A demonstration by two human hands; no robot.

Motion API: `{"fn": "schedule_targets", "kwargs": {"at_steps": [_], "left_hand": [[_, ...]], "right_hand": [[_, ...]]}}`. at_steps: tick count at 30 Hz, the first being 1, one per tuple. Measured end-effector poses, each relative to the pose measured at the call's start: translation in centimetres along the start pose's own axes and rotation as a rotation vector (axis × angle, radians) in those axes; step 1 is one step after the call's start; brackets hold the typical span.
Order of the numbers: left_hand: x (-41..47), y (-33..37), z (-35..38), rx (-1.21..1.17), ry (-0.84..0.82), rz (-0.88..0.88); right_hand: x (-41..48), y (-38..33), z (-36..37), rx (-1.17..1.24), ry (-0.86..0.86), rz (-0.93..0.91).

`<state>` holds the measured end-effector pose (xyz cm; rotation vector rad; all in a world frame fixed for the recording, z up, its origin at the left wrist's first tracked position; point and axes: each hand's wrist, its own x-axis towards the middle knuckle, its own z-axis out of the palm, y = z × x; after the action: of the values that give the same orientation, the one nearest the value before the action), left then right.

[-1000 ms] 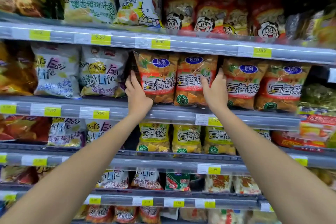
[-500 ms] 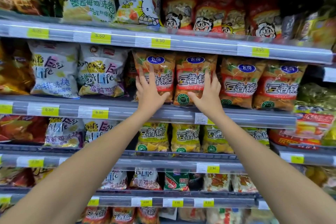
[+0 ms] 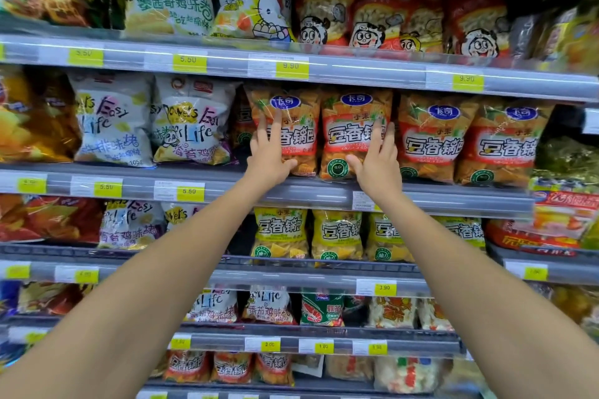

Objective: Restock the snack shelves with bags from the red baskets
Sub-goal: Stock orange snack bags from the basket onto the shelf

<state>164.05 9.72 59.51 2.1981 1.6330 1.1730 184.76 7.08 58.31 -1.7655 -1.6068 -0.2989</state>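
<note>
Several orange snack bags stand in a row on the second shelf (image 3: 453, 201). My left hand (image 3: 269, 152) lies flat, fingers straight, on the front of the left orange bag (image 3: 293, 136). My right hand (image 3: 376, 159) presses with straight fingers on the right edge of the neighbouring orange bag (image 3: 351, 136). Both bags stand upright, side by side, touching. Two more of the same bags (image 3: 434, 142) stand to the right. No red basket is in view.
White "Easy for Life" bags (image 3: 191, 120) stand left of the orange row. Red bags with cartoon faces (image 3: 372, 10) fill the top shelf. Yellow bags (image 3: 337, 233) sit on the shelf below my hands. Grey shelf rails with yellow price tags (image 3: 291, 66) jut forward.
My hands moved from the outer sides of the two orange bags onto their fronts, then the right hand slid back to the right bag's edge. The bags now stand a little straighter.
</note>
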Motion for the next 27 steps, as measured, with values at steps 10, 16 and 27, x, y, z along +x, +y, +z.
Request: {"fn": "schedule_targets", "kwargs": {"at_steps": [10,16,27], "left_hand": [[-3.7,1.3,1.1,0.102,0.073,0.065],[-3.3,1.6,0.6,0.022,-0.069,0.003],[-4.1,1.6,1.0,-0.027,-0.095,-0.014]], "right_hand": [[-3.6,-0.9,-0.5,-0.093,0.074,-0.042],[-3.8,-0.5,-0.1,0.066,-0.033,-0.047],[-4.1,0.5,-1.3,0.190,-0.241,-0.089]]}}
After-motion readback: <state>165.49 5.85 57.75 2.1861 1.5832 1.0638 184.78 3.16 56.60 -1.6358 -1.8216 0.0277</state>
